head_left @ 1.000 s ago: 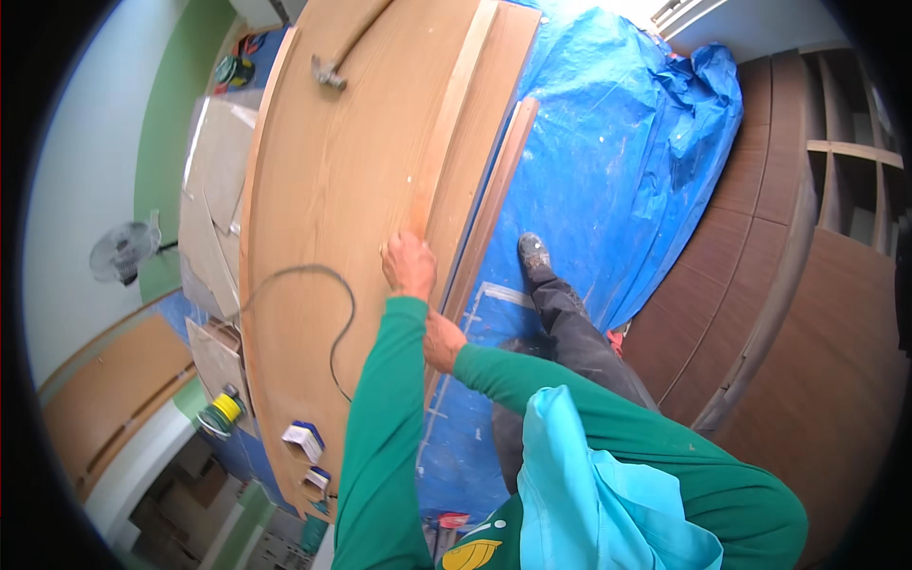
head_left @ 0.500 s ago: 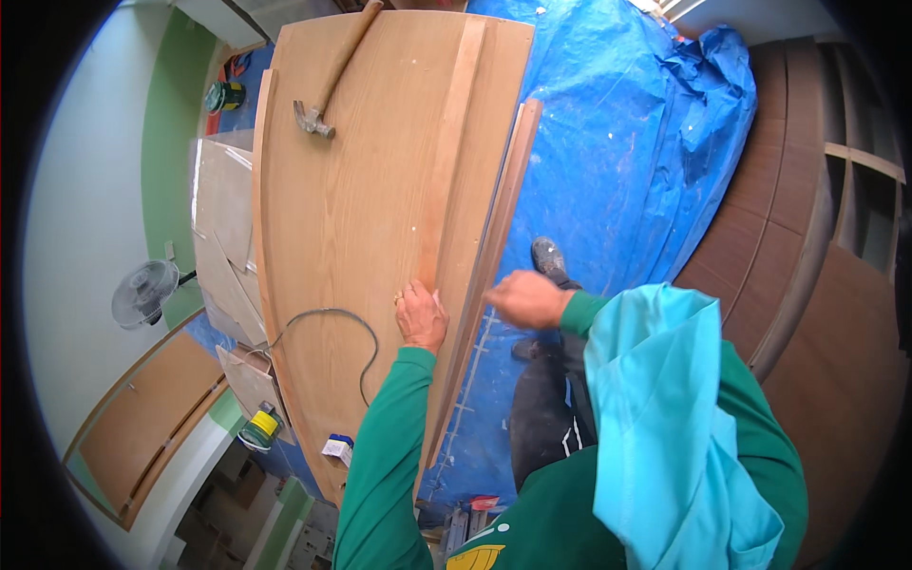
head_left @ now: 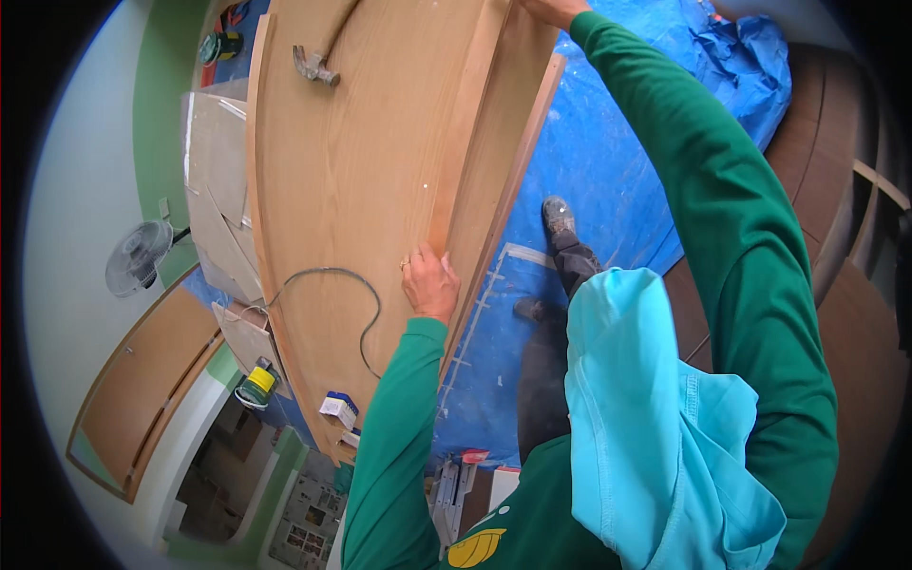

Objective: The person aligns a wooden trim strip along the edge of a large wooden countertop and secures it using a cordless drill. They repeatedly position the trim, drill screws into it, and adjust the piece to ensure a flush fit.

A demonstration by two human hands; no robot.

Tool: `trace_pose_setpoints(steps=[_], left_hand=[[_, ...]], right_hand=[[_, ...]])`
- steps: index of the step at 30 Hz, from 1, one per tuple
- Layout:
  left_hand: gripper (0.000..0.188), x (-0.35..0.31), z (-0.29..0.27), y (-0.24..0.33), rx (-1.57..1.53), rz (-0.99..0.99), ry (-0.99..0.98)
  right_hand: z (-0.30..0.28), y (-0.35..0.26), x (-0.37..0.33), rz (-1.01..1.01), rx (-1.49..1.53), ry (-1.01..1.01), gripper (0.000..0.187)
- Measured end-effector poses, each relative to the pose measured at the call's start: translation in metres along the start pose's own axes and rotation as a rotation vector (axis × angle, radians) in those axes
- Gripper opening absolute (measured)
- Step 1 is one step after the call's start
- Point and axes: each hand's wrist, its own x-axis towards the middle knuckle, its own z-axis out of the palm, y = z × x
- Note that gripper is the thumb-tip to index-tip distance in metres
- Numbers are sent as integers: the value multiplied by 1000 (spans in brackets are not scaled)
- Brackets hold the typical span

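A long wooden strip (head_left: pixel 463 123) stretches lengthwise over a large light-brown wood panel (head_left: pixel 370 114). My left hand (head_left: pixel 430 283) is closed over the near end of that strip, fingers on one side and thumb on the other. Far off, my right hand (head_left: pixel 559 9) reaches to the panel's right edge near the strip's other end; the top of the picture cuts off its fingers. A claw hammer (head_left: pixel 316 66) with a wooden handle lies on the panel's far left part. Along the panel's right side runs a second wooden rail (head_left: pixel 532 138).
A dark cable (head_left: pixel 366 285) curls across the panel, near a small white-and-blue box (head_left: pixel 339 408). Blue tarp (head_left: pixel 646 171) covers the floor at right, under my feet. At left are a fan (head_left: pixel 141 256), leaning boards (head_left: pixel 214 199) and a yellow-and-green can (head_left: pixel 256 383).
My right hand has swung from beside my left hand to the far right edge of the panel. My left hand stays at the strip's near end. The view has shifted slightly.
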Motion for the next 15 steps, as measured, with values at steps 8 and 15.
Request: trace_pose_setpoints(steps=[8, 15], left_hand=[[34, -6, 4, 8, 12, -97, -15], [34, -5, 14, 17, 23, -165, 40]], right_hand=[[3, -10, 7, 3, 88, -53, 58], [-2, -3, 5, 25, 159, -46, 66]])
